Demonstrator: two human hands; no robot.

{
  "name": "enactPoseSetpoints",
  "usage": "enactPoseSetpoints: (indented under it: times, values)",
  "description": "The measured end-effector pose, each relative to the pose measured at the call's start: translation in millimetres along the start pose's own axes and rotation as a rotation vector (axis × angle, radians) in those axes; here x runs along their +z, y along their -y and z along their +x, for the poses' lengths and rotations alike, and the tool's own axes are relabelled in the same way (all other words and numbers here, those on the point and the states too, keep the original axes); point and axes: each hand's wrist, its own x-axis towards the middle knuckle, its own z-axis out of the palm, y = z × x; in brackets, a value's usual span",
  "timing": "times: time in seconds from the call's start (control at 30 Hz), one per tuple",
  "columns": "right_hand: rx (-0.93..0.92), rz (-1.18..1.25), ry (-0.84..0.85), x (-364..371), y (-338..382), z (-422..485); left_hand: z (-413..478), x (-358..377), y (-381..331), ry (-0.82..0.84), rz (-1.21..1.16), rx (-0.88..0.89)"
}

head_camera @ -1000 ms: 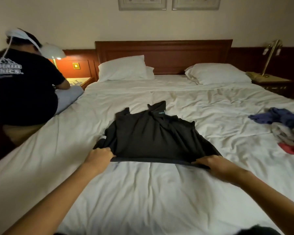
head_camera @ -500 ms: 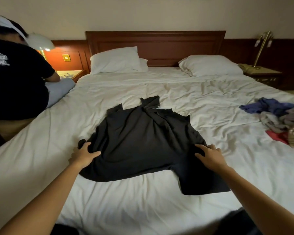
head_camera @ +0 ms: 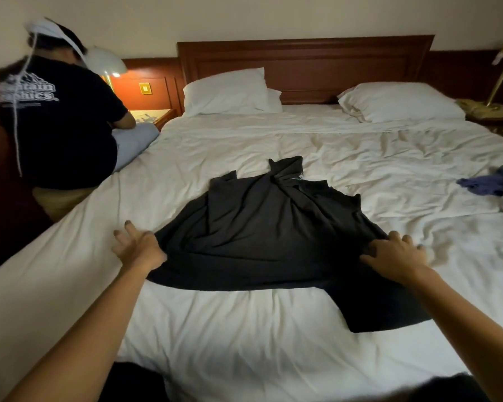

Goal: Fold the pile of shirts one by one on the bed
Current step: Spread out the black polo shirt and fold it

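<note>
Fingers [head_camera: 129, 232] splayed at shirt [head_camera: 259, 227] sides, collar twd headboard [head_camera: 302, 68] (long axis same)

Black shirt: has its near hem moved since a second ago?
Yes. The hem of the black shirt now lies spread nearer the foot of the bed, farther from the headboard.

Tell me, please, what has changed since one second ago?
The left grip and right grip let go of the hem of the black shirt, which dropped flat onto the bed, and went to its side edges, fingers uncurled. The clothes pile and pillows stayed in place.
</note>
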Motion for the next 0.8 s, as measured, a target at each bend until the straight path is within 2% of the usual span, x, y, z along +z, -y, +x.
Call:
enactPoseSetpoints:
  times: [0.1, 0.17, 0.27, 0.4, 0.53, 0.63, 0.73, 0.8]
  values:
    - [-0.262, 0.228, 0.051, 21.2, 36.8, 5.8, 8.0, 10.4, -5.9, 0.032, -0.223, 0.135]
    - [-0.347, 0.231, 0.130, 45.8, 56.3, 4.3, 13.5, 18.1, -8.7, 0.049, -0.301, 0.194]
    - [-0.342, 0.180, 0.060, 71.3, 63.5, 4.1, 28.3, 25.7, -8.1, 0.040, -0.262, 0.233]
    - [-0.338, 0.159, -0.006, 67.4, 77.4, 19.6, 52.7, 29.4, -20.7, -0.025, -0.272, 0.259]
    - [-0.478, 0.162, -0.052, 63.2, 130.9, 49.3, 89.9, 39.1, -59.5, 0.168, -0.411, 0.336]
    - [-0.537, 0.158, -0.035, 68.2, 178.1, 83.7, 120.5, 58.3, -90.1, 0.249, -0.267, 0.448]
    - [-0.504, 0.185, 0.029, 71.6, 216.0, 125.2, 149.7, 73.6, -111.9, 0.197, -0.227, 0.436]
    - [-0.477, 0.184, 0.006, 74.7, 234.1, 151.9, 169.5, 78.1, -125.4, 0.104, -0.272, 0.384]
